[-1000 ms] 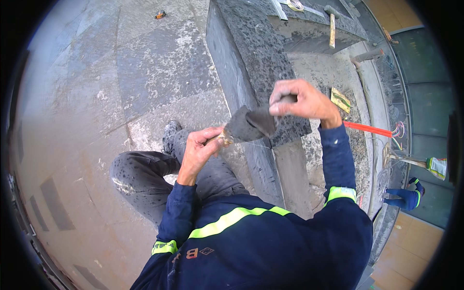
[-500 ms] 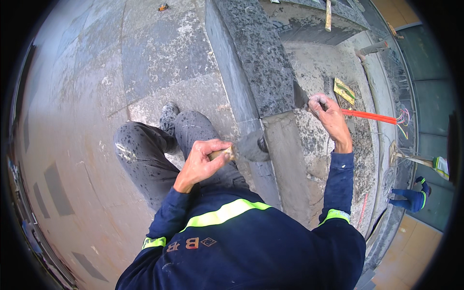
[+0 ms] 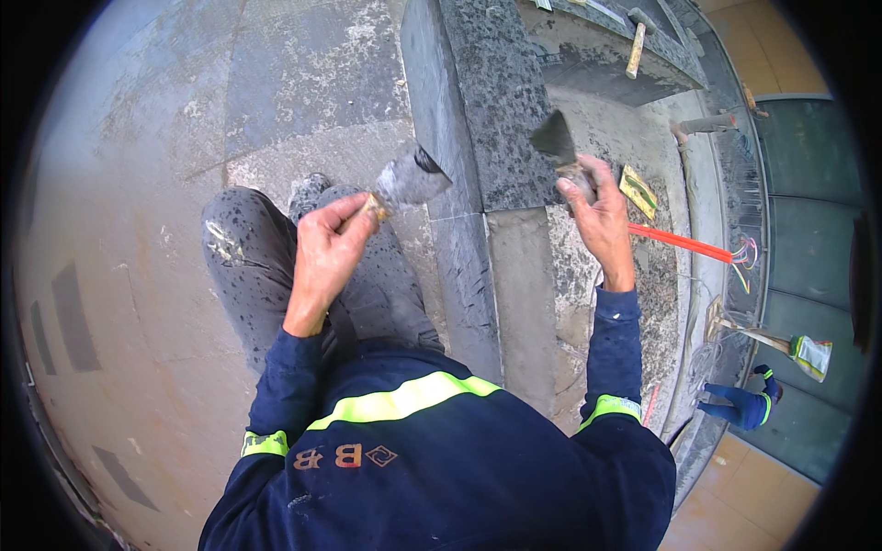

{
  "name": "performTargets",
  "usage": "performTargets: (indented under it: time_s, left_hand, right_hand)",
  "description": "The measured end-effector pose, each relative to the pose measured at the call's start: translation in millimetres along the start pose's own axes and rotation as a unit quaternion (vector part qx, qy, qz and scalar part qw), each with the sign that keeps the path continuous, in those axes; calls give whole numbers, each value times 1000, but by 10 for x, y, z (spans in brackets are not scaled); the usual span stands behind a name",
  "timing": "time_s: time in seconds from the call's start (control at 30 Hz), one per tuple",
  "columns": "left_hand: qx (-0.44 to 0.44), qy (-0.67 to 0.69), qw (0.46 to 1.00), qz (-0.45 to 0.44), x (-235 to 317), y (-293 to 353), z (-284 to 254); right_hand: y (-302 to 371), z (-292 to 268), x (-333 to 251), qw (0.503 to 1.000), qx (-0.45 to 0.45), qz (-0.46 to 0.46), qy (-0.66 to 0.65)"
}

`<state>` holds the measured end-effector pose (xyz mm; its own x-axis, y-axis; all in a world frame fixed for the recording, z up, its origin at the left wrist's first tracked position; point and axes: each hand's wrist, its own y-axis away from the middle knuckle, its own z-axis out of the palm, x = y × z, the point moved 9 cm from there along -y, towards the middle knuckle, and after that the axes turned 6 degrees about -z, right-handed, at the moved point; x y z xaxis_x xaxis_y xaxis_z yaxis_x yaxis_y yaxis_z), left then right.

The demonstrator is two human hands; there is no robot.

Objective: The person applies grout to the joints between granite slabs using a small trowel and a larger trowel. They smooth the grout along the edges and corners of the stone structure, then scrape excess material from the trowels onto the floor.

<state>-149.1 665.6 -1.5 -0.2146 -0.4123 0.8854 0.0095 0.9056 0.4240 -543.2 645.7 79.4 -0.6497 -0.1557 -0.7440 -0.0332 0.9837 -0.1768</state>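
Note:
My left hand (image 3: 326, 246) is closed round the short wooden handle of a trowel (image 3: 413, 176). Grey mortar and a dark smear show on its blade, which is in front of the slab-faced side of a low ledge. In my right hand (image 3: 599, 219) is a putty knife (image 3: 554, 140), its dark blade tilted up over the ledge's stone top. The speckled grey stone slab (image 3: 501, 110) caps the ledge's far stretch. Nearer me, a strip of smooth grey mortar (image 3: 522, 285) continues from the slab's end.
Right of my right hand lie a yellow float (image 3: 638, 191) and orange conduit (image 3: 680, 241) with loose wires. A hammer (image 3: 637, 48) rests on a farther ledge. A long-handled tool (image 3: 758, 337) and another person (image 3: 740, 404) are at the right. Stained floor slabs (image 3: 303, 64) spread leftward.
My left hand has drawn the trowel left and farther from me, off the ledge's corner. My right hand has lifted and turned the putty knife, so more of its blade shows. The view has shifted slightly.

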Motion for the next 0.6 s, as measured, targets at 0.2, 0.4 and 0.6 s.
performTargets:
  time_s: [0.2,0.4,0.6]
  left_hand:
    - [41,-6,999,30,73,-165,-97]
    - [116,61,982,133,222,-127,-10]
    - [105,-83,967,215,456,187,98]
  right_hand:
    - [-92,303,-359,995,-84,0,45]
    - [308,1140,-765,923,-80,218,-306]
    - [297,1389,-992,928,-51,246,-277]
